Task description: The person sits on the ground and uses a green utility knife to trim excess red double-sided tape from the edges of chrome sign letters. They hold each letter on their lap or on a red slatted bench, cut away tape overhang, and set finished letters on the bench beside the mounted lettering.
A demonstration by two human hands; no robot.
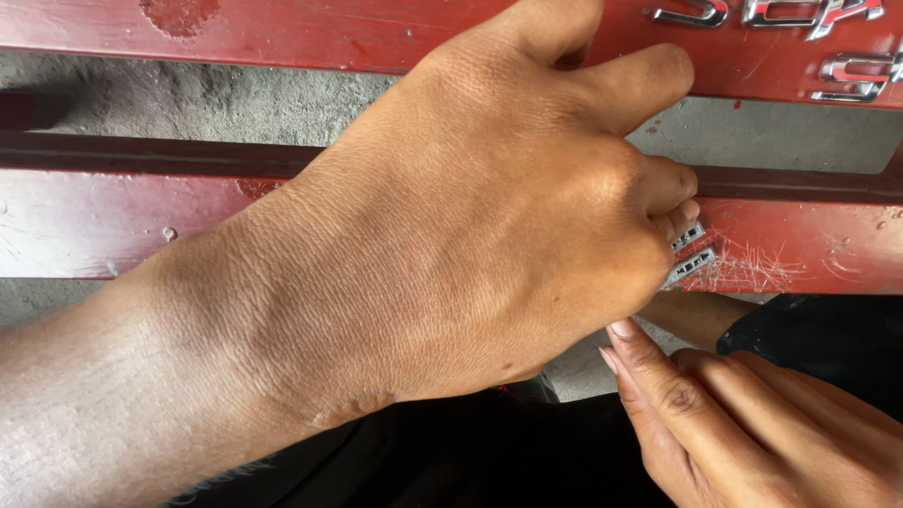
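Red metal: two painted panels [85, 221] run across the frame, one along the top edge and one through the middle, with grey concrete ground [188, 103] showing in the gap between them.
Left hand: the person's left hand [489, 216] fills the centre, seen from the back, forearm entering from the lower left.
Left grip: fingers curled in and pinched narrow on small chrome badge pieces [691, 252], which poke out past the knuckles and lie against the lower panel's face.
Thumb: stretched up toward the top panel; whether it touches cannot be told.
Scratches: a patch of fine pale scratch marks [752, 268] on the red paint just right of the chrome pieces.
Chrome lettering: raised shiny letters [828, 38] fixed to the top panel at the upper right.
Right hand: the right hand [743, 423] sits low at the right, fingers extended together and holding nothing, fingertips just below the left hand's knuckles.
Dark cloth: black fabric [828, 339] lies below the lower panel, behind the right hand.
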